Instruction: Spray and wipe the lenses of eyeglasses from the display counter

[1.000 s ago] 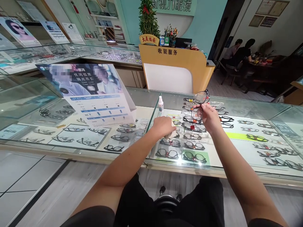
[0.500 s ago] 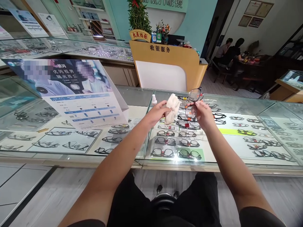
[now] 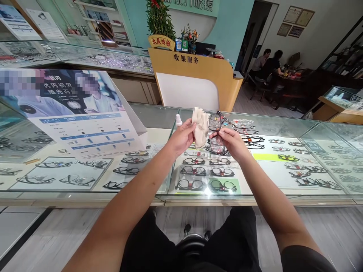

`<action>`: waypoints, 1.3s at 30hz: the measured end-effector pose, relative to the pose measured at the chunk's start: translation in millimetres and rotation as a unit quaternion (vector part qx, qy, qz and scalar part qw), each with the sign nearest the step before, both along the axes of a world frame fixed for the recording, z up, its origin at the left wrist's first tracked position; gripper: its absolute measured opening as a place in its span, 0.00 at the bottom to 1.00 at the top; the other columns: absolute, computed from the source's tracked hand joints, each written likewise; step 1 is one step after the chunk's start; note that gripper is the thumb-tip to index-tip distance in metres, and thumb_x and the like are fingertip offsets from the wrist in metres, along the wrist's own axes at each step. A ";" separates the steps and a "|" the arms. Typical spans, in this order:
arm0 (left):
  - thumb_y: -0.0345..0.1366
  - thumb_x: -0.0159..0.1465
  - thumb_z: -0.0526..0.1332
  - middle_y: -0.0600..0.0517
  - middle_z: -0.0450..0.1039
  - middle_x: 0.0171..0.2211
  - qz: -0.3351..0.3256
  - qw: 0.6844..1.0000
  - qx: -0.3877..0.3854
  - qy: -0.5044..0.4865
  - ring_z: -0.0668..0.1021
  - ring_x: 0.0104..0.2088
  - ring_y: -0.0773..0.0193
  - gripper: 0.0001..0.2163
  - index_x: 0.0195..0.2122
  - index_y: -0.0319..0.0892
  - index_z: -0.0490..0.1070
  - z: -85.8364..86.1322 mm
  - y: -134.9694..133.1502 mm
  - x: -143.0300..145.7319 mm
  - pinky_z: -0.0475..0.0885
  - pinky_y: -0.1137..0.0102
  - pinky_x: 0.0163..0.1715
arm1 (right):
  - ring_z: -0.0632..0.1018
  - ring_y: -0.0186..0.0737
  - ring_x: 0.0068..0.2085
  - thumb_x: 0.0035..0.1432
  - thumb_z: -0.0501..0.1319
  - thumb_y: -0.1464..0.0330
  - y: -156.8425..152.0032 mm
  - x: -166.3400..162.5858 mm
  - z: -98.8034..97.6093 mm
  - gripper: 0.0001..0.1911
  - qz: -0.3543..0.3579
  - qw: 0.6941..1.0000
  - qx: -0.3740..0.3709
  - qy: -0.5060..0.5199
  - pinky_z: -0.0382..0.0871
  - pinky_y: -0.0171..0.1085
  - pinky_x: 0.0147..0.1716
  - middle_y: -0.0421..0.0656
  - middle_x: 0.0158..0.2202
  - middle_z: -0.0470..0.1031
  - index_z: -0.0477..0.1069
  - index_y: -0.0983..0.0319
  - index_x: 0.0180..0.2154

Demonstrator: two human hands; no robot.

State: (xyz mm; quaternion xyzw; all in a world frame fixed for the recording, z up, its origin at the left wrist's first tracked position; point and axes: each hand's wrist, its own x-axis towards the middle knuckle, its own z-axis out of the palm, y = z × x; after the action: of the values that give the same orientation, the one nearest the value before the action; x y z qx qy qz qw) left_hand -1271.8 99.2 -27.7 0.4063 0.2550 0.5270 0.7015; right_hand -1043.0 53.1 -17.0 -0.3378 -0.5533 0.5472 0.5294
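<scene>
Over the glass display case (image 3: 159, 200), my left hand (image 3: 183, 136) pinches a crumpled cream cleaning cloth (image 3: 200, 128) between thumb and fingers. Just right of the cloth, a pair of dark-rimmed eyeglasses (image 3: 217, 130) is held on end, one lens above the other. My right hand (image 3: 231, 142) is closed on its frame near the middle. Cloth and glasses are very close together; whether they touch I cannot tell. A small white bottle (image 3: 178, 120) stands behind my left hand.
Rows of spectacle frames (image 3: 193, 170) lie inside the case under the glass. A tent-shaped printed card (image 3: 93, 124) stands on the left. Beyond is a wooden cashier counter (image 3: 195, 66) with a plant (image 3: 160, 22). Two people (image 3: 268, 68) sit at a table at the far right.
The glasses have turned in my right hand and come nearer the cloth, their lenses now lined up one over the other. The whole view has shifted a little to the right.
</scene>
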 end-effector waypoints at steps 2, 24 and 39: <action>0.41 0.64 0.81 0.51 0.85 0.45 -0.016 1.000 0.019 0.015 0.85 0.44 0.62 0.20 0.53 0.44 0.80 -1.2 -1.3 -1.1 0.79 0.69 0.46 | 0.79 0.43 0.41 0.58 0.80 0.45 -0.8 -0.5 -0.4 0.24 0.008 1.000 -0.003 -0.008 0.65 0.41 0.42 0.42 0.33 0.82 0.80 0.57 0.31; 0.60 0.55 0.85 0.53 0.82 0.30 -0.063 0.994 0.042 0.083 0.81 0.26 0.65 0.30 0.43 0.42 0.79 5.9 -17.8 9.6 0.79 0.69 0.30 | 0.70 0.41 0.36 0.60 0.77 0.41 -6.2 -7.9 -1.0 0.26 0.059 0.994 -0.011 -0.096 0.65 0.42 0.42 0.42 0.34 0.83 0.83 0.57 0.33; 0.44 0.53 0.88 0.52 0.82 0.33 -0.091 0.995 0.032 0.038 0.80 0.29 0.65 0.26 0.47 0.40 0.83 24.0 -28.9 4.8 0.79 0.68 0.34 | 0.65 0.37 0.31 0.57 0.78 0.41 -14.5 -18.1 2.4 0.27 0.036 0.998 -0.020 -0.052 0.59 0.40 0.35 0.40 0.30 0.76 0.82 0.58 0.32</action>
State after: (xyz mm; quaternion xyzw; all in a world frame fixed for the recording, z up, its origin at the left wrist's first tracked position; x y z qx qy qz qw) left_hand -1267.0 70.3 -3.7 0.4696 0.2263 0.4533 0.7230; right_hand -1061.1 38.5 -14.6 -0.3559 -0.5807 0.5587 0.4733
